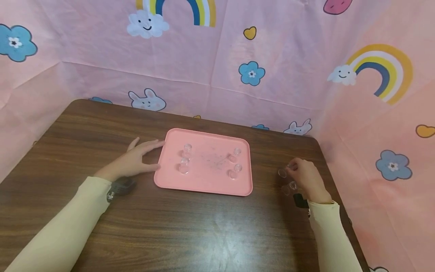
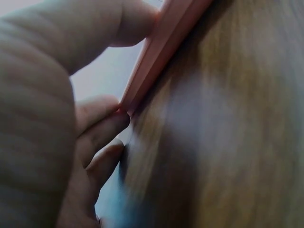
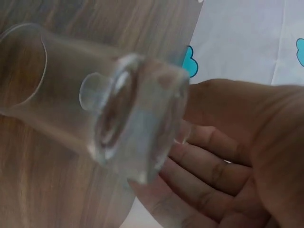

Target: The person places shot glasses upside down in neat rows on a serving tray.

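Observation:
A pink tray (image 1: pixel 208 184) lies in the middle of the brown table (image 1: pixel 190 226) and carries several small clear cups, two at its left (image 1: pixel 184 166) and two at its right (image 1: pixel 235 171). My left hand (image 1: pixel 140 158) lies flat on the table, with straight fingers (image 2: pixel 102 128) touching the tray's left edge (image 2: pixel 161 52). To the right of the tray, my right hand (image 1: pixel 304 174) pinches a small clear cup (image 3: pixel 118 114) between thumb and fingers. Two more clear cups (image 1: pixel 288 187) stand on the table beside that hand.
Pink patterned cloth (image 1: pixel 278 56) walls in the table at the back and on the right. The table's right edge runs close to my right forearm (image 1: pixel 327 234). Bare wood stretches in front of the tray.

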A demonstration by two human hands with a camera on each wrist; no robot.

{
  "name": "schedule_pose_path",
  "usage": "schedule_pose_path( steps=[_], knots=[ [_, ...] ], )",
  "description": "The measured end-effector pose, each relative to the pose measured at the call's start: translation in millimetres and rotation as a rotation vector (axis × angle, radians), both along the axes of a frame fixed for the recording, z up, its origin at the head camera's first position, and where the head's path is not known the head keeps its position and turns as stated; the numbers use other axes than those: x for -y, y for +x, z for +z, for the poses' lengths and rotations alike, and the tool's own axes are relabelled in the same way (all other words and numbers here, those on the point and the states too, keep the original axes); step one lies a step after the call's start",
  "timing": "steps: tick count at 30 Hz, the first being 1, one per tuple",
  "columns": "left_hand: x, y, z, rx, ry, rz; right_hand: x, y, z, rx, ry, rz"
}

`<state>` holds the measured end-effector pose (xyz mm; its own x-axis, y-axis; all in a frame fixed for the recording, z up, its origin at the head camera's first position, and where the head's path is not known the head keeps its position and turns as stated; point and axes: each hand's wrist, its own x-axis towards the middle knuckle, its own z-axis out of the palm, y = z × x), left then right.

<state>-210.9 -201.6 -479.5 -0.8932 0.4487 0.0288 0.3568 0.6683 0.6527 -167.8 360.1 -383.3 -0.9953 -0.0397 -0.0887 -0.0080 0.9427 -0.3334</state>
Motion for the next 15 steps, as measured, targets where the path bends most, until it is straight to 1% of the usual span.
schedule_pose_path(
  steps=[5, 10, 12, 15],
  knots=[
    [0.2, -0.3, -1.3, -0.006, 0.010, -0.018, 1, 0.8, -4.4, 0.027, 0.006, 0.000],
    [1.1, 0.6, -0.1, -0.002, 0.002, -0.018, 3, -1.4, -5.3, -0.037, 0.004, 0.031],
    [1.5, 1.1, 0.7, 0.002, -0.004, -0.014, 6, -3.3, -5.1, -0.074, -0.010, 0.048],
    [1.7, 1.4, 1.5, 0.008, -0.006, -0.013, 13, -7.3, -5.3, -0.120, -0.053, 0.039]
  ],
)
